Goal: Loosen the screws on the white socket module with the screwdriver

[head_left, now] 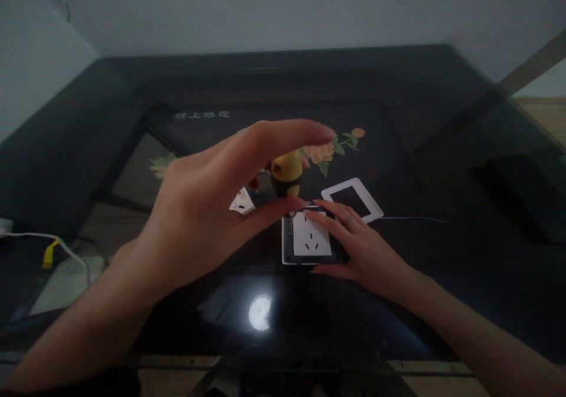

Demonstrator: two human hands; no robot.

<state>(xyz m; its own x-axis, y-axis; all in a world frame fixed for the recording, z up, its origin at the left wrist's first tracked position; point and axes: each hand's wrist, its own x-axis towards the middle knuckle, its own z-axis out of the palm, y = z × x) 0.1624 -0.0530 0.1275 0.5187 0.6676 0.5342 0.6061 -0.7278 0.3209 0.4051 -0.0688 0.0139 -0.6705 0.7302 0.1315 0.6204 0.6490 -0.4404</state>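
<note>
My left hand (198,208) is wrapped around the yellow and black handle of a screwdriver (287,170), its index finger arched over the top and the thumb low on the handle. The tool stands nearly upright at the upper left corner of a white wall socket (312,240); its tip is mostly hidden. My right hand (365,243), with a ring on one finger, grips that socket, fingers at the top and thumb along the lower edge. Behind it lies a white socket cover frame (375,208). Another white socket (242,203) shows partly behind my left hand.
The glossy black table (411,167) carries a printed flower (321,154) and reflects a bright light. At the left runs a white cable (73,245) beside a yellow tag (49,256). A thin wire (413,217) extends right of the frame. Walls border the back and left.
</note>
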